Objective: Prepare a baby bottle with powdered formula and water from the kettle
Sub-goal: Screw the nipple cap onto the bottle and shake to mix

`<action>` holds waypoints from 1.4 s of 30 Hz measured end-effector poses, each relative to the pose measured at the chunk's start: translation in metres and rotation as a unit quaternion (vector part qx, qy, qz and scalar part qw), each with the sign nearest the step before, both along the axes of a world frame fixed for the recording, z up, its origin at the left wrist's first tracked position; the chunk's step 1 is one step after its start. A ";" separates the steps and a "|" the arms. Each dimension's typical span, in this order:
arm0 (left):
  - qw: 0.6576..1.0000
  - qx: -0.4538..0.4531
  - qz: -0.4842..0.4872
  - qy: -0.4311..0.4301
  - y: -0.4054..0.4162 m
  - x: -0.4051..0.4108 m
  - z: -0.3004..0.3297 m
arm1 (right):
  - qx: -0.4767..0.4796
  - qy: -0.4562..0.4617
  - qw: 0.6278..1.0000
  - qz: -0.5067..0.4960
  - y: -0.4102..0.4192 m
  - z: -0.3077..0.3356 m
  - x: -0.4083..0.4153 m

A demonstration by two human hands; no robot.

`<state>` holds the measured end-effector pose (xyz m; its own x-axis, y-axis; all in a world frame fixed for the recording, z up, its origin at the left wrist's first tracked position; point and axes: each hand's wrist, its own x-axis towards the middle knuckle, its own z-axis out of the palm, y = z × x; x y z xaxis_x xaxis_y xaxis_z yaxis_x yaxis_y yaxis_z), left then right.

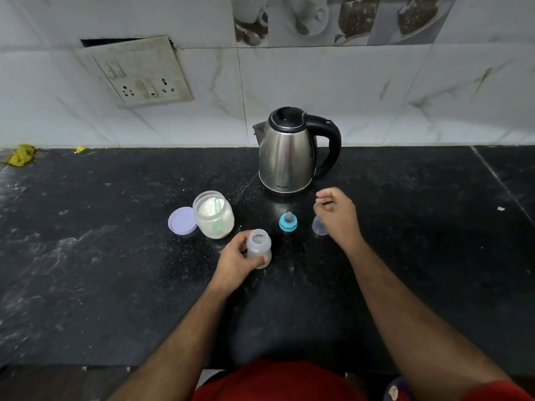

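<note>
An open, clear baby bottle (259,246) stands upright on the black counter (115,256), and my left hand (238,260) grips it around its side. My right hand (337,214) hovers just right of the kettle's base, fingers loosely curled, holding nothing. A steel kettle (286,157) with a black handle and closed lid stands at the back. The blue teat ring (288,222) and the clear bottle cap (318,226) lie between my hands. An open jar of white powder (213,215) with a green scoop inside stands left of the bottle.
The jar's lilac lid (182,220) lies upside down against the jar. A wall socket plate (139,73) hangs on the tiled wall. A yellow rag (20,154) and a small yellow-green object (80,149) lie at the counter's far left back edge.
</note>
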<state>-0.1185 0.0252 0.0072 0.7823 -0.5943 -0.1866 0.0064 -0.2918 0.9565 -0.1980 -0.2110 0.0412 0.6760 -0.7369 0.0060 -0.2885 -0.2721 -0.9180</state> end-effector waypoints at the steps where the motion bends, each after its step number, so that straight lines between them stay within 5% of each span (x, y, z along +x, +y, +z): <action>1: 1.000 0.002 0.000 0.002 0.004 -0.003 -0.003 | -0.010 0.017 1.000 0.008 0.008 -0.004 -0.002; 22: 1.000 0.013 -0.015 -0.005 0.028 -0.035 -0.012 | -0.208 0.310 0.920 0.115 0.043 -0.033 0.047; 32: 0.999 0.014 -0.034 -0.007 0.030 -0.035 -0.012 | -0.210 0.234 0.948 0.045 0.052 -0.009 0.021; 42: 0.996 0.012 -0.087 -0.016 0.046 -0.040 -0.014 | -0.125 0.154 0.976 0.090 0.100 0.042 -0.039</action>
<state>-0.1582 0.0715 -0.0067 0.6730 -0.7178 -0.1784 -0.0769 -0.3078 0.9483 -0.2375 -0.1107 0.0832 0.7925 -0.6075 -0.0536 -0.4675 -0.5486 -0.6932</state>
